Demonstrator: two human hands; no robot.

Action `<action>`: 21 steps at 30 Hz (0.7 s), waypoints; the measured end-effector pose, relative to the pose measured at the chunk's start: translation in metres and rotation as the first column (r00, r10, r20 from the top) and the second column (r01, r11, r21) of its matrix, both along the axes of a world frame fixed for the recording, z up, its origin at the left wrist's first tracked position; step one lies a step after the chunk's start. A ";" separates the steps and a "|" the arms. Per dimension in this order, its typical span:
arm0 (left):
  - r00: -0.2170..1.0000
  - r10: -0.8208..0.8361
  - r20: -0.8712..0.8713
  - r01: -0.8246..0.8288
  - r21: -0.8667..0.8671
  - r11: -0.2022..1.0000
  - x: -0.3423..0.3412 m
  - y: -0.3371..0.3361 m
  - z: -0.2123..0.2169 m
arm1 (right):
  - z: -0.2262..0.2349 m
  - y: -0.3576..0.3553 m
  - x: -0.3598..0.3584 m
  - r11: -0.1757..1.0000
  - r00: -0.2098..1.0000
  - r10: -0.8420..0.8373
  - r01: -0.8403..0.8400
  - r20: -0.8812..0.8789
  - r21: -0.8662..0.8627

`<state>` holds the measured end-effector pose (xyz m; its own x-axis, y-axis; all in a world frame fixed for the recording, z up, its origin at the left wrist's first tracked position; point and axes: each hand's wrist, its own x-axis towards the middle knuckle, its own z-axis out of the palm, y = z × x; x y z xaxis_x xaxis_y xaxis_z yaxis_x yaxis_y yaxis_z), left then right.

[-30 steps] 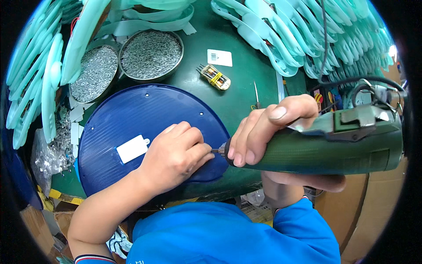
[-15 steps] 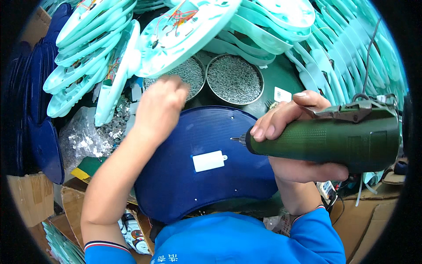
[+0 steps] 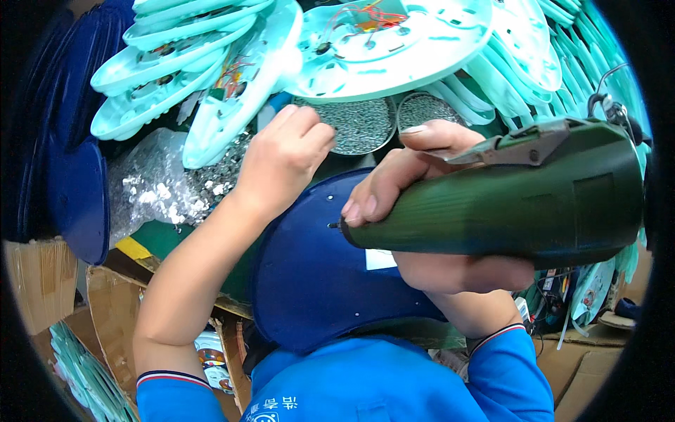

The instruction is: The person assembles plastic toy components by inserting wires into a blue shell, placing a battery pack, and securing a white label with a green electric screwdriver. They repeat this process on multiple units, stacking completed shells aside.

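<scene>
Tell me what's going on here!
A person in a blue shirt grips a green power screwdriver in the right hand, its tip over a dark blue plastic panel. The left hand is by a round dish of small metal screws; whether its curled fingers hold one can't be seen. Turquoise plastic shells, some with wires, are piled beyond.

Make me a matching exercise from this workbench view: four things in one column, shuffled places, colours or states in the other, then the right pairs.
Things
1. Power screwdriver
2. Blue panel before the person
3. Plastic bag
4. Left hand

Places, colours, states
A. Transparent and crumpled
B. Fingers curled, near a round dish of small metal pieces
C. Green, gripped in the right hand
D. Partly hidden, with a white patch on it

Pairs: 1-C, 2-D, 3-A, 4-B
</scene>
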<state>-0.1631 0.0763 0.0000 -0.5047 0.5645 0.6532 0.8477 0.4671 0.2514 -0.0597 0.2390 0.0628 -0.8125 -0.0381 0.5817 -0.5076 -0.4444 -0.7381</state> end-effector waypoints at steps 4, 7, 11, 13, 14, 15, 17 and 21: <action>0.953 -0.021 0.301 -0.017 0.125 0.992 0.037 -0.049 0.007 | -0.024 -0.033 -0.009 0.987 0.995 0.078 -0.086 -0.061 -0.138; 0.906 0.011 0.424 -0.067 0.118 0.991 0.078 -0.080 0.012 | -0.018 -0.051 -0.004 0.980 0.996 0.093 -0.094 -0.013 -0.176; 0.854 0.056 0.517 -0.135 0.117 0.984 0.127 -0.105 0.007 | -0.001 -0.056 0.004 0.985 0.975 0.158 -0.168 0.158 0.052; 0.851 0.102 0.515 -0.198 0.135 0.971 0.139 -0.103 0.000 | 0.001 -0.059 0.007 0.977 0.967 0.163 -0.186 0.194 0.106; 0.852 0.106 0.513 -0.217 0.161 0.963 0.142 -0.102 -0.002 | 0.001 -0.060 0.008 0.973 0.964 0.168 -0.195 0.204 0.122; 0.852 0.112 0.511 -0.223 0.161 0.961 0.143 -0.101 -0.002 | 0.001 -0.062 0.008 0.970 0.963 0.174 -0.203 0.205 0.132; 0.853 0.124 0.507 -0.235 0.161 0.959 0.143 -0.100 -0.003 | -0.003 -0.065 0.008 0.967 0.963 0.182 -0.211 0.197 0.142; 0.867 0.105 0.487 -0.219 0.185 0.958 0.143 -0.099 -0.004 | -0.026 -0.071 -0.001 0.964 0.967 0.247 -0.252 0.065 0.089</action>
